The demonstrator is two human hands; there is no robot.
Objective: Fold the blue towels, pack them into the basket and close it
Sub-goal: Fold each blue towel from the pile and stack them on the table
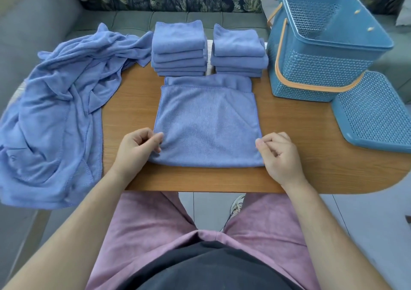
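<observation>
Progress, as judged: the folding stage is partway through, and packing and closing are not yet begun.

Folded stock: a left stack (179, 52) and a right stack (239, 54) are sitting side by side at the far edge of the worktop (300, 167), each several towels high.

Unfolded stock: a loose pile (57, 103) is lying at the left, spilling over the worktop edge. How many towels it contains cannot be told.

Item in hand: one towel (206, 123) is lying flat in the middle, just in front of the stacks. It is showing one fold, its top layer stopping short of the far edge. Further folding appears to be needed before it matches the stacks.

Basket (322, 67): it is standing open at the far right, with no towel showing inside. Its lid (375, 114) is lying on the worktop just beside it, on the near side.

Left hand (136, 149): it is sitting at the towel's near left corner, fingers curled, thumb and forefinger pinching the cloth edge.

Right hand (280, 154): it is sitting at the near right corner, fingers likewise curled, thumb and forefinger appearing to be nipping the edge there.

Both hands are gripping the towel only.
</observation>
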